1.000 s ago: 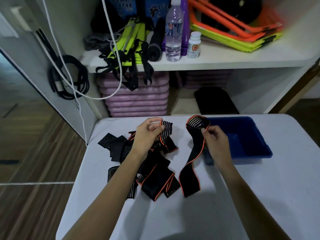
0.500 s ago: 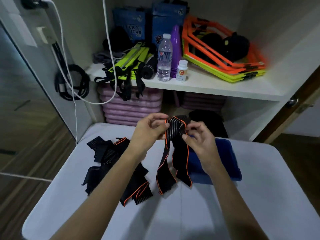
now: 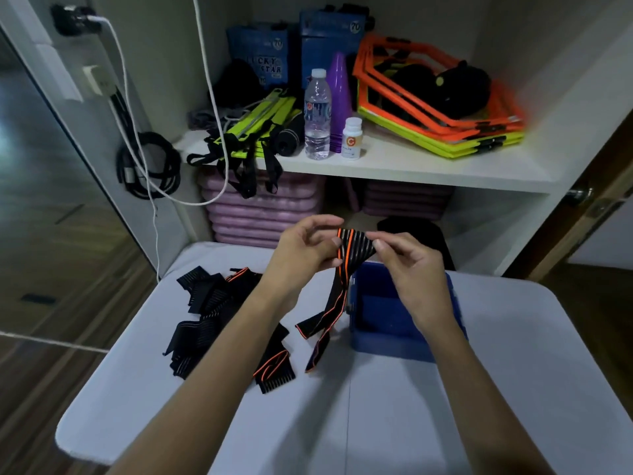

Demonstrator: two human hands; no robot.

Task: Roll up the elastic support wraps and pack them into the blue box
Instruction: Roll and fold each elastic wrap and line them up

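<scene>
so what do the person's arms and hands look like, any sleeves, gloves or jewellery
Both arms are bare from the bottom edge of the picture up to the fingers: no sleeves in view. The left hand and right hand wear no gloves, and no rings, watch, bands or markings show on the fingers or wrists. Fingernails look short and unpainted.

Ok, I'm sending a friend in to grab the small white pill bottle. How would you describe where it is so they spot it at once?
Look at the white shelf above the table. Near its front edge, about mid-shelf, the small white pill bottle stands just right of the clear water bottle, in front of the purple cones. It is the shortest of the three, white with an orange C on its label.
</scene>
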